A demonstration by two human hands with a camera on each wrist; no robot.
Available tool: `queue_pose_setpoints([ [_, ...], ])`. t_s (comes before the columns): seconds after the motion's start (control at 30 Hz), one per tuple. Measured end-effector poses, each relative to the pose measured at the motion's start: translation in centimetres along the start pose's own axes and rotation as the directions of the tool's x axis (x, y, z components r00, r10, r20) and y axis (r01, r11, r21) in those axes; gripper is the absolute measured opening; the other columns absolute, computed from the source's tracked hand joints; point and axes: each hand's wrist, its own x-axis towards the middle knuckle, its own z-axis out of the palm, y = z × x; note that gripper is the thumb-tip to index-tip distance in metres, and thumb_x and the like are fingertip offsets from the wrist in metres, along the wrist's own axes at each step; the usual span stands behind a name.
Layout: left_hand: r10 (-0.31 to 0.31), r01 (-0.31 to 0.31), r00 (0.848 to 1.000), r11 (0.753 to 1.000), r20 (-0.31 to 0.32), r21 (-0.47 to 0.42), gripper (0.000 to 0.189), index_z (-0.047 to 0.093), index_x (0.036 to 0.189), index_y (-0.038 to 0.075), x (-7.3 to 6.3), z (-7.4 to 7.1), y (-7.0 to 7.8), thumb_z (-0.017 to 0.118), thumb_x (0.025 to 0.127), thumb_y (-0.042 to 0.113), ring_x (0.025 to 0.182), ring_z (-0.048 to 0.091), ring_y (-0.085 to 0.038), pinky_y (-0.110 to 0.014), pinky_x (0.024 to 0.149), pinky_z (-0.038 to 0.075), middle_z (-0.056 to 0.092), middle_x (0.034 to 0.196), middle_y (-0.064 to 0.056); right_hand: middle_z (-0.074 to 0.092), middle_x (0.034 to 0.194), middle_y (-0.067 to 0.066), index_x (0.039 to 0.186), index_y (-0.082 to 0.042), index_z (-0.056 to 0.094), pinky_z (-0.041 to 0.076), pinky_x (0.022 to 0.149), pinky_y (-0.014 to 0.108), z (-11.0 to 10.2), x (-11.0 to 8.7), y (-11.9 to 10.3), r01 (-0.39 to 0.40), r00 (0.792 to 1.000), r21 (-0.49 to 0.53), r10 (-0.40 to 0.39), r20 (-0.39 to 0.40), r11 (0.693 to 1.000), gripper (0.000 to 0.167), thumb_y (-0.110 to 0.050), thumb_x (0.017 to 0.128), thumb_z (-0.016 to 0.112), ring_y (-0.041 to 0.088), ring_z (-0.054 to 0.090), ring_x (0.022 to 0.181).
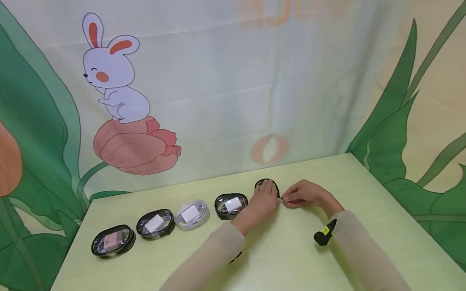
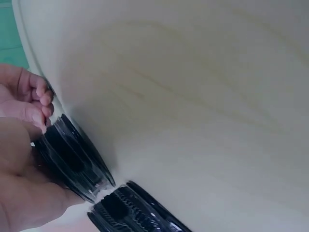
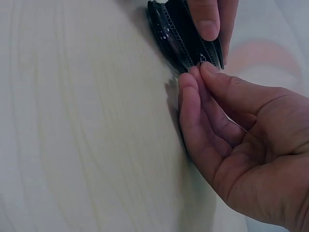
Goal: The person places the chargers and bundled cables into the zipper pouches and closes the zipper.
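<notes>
An oval black-edged zippered pouch point(image 1: 277, 188) lies at the right end of a row on the table, mostly covered by my left hand point(image 1: 263, 198). That hand holds it from above, its thumb point(image 3: 206, 24) against the zippered side in the right wrist view. At the pouch's right end my right hand point(image 1: 303, 193) pinches the zipper pull point(image 3: 203, 60) between thumb and fingertips. The left wrist view shows the held pouch point(image 2: 72, 157) standing beside the neighbouring one, with the right fingers at its far end. What the held pouch contains is hidden.
Leftward along the row are a black-edged pouch with a white charger point(image 1: 231, 205), a white-edged pouch point(image 1: 202, 218), another black-edged pouch point(image 1: 168, 227) and one with a pinkish block point(image 1: 127, 242). The pale green table point(image 1: 284, 258) meets a printed cloth backdrop point(image 1: 218, 121).
</notes>
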Motion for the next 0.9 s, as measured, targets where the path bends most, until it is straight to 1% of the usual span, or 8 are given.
queue_pose_setpoints([
  [0.13,0.024,-0.026,0.999,0.998,0.04,0.052,0.05,0.033,0.154,-0.006,-0.5,0.2,0.5,0.033,0.111,0.019,0.152,0.026,-0.032,-0.043,0.121,0.029,0.029,0.163,-0.022,0.075,0.092,0.011,0.113,0.013,0.069,0.061,0.077,0.029,0.5,0.1,-0.3,0.013,0.999,-0.016,-0.012,0.035,1.0,0.022,-0.002,0.097,0.066,0.012,0.071,0.079],
  [0.3,0.121,-0.125,0.991,0.99,0.064,0.071,0.049,0.029,0.155,-0.009,-1.8,-0.3,0.0,0.028,0.109,0.008,0.153,0.023,-0.034,-0.04,0.122,0.027,0.025,0.163,-0.025,0.073,0.093,0.013,0.111,0.016,0.066,0.06,0.076,0.028,0.5,0.3,-0.8,0.057,0.998,-0.07,-0.056,0.025,0.996,0.019,0.002,0.098,0.061,0.013,0.068,0.08],
  [0.4,0.215,-0.223,0.973,0.969,0.078,0.109,0.048,0.026,0.157,-0.007,-2.5,-0.5,-1.1,0.027,0.11,0.005,0.154,0.02,-0.033,-0.038,0.122,0.025,0.021,0.165,-0.023,0.072,0.095,0.014,0.111,0.017,0.064,0.06,0.077,0.028,0.3,0.6,-1.0,0.075,0.997,-0.079,-0.075,0.008,0.994,0.019,0.004,0.099,0.059,0.013,0.068,0.082],
  [0.5,0.319,-0.325,0.946,0.934,0.063,0.15,0.048,0.026,0.157,-0.007,-2.9,-0.5,-2.1,0.026,0.11,0.005,0.154,0.02,-0.033,-0.037,0.123,0.023,0.02,0.166,-0.023,0.072,0.095,0.012,0.112,0.017,0.064,0.06,0.077,0.028,0.1,0.8,-0.9,0.07,0.998,-0.092,-0.07,-0.004,0.993,0.019,0.004,0.099,0.059,0.013,0.068,0.082],
  [0.6,0.369,-0.366,0.929,0.916,0.016,0.165,0.048,0.029,0.156,-0.006,-3.0,-0.3,-2.5,0.032,0.111,0.01,0.153,0.023,-0.034,-0.037,0.123,0.023,0.022,0.164,-0.024,0.072,0.094,0.011,0.111,0.016,0.065,0.06,0.076,0.028,-0.1,0.6,-0.8,0.054,0.998,-0.101,-0.057,-0.023,0.993,0.019,0.003,0.099,0.06,0.013,0.069,0.081],
  [0.7,0.326,-0.317,0.945,0.937,-0.038,0.149,0.053,0.034,0.154,-0.006,-2.7,-0.3,-2.2,0.04,0.111,0.024,0.15,0.03,-0.036,-0.038,0.122,0.027,0.03,0.161,-0.024,0.073,0.094,0.013,0.112,0.016,0.066,0.06,0.075,0.029,-0.2,0.2,-0.7,0.071,0.997,-0.12,-0.074,-0.016,0.99,0.02,0.002,0.098,0.061,0.014,0.069,0.081],
  [0.8,0.201,-0.199,0.979,0.978,-0.03,0.061,0.068,0.033,0.155,-0.005,-2.4,-0.4,-1.4,0.041,0.109,0.044,0.15,0.031,-0.036,-0.039,0.121,0.028,0.03,0.161,-0.024,0.073,0.093,0.012,0.112,0.016,0.067,0.06,0.075,0.029,0.1,-0.3,-0.9,0.096,0.995,-0.137,-0.093,0.027,0.986,0.021,0.001,0.098,0.062,0.013,0.069,0.08],
  [0.9,0.091,-0.091,0.996,0.995,-0.005,-0.029,0.077,0.029,0.157,-0.004,-2.0,-0.6,-0.8,0.036,0.108,0.054,0.151,0.029,-0.035,-0.04,0.122,0.028,0.028,0.163,-0.022,0.073,0.091,0.011,0.11,0.014,0.068,0.06,0.076,0.03,0.6,-0.7,-1.0,0.098,0.994,-0.124,-0.09,0.067,0.987,0.019,0.0,0.098,0.062,0.013,0.069,0.079],
])
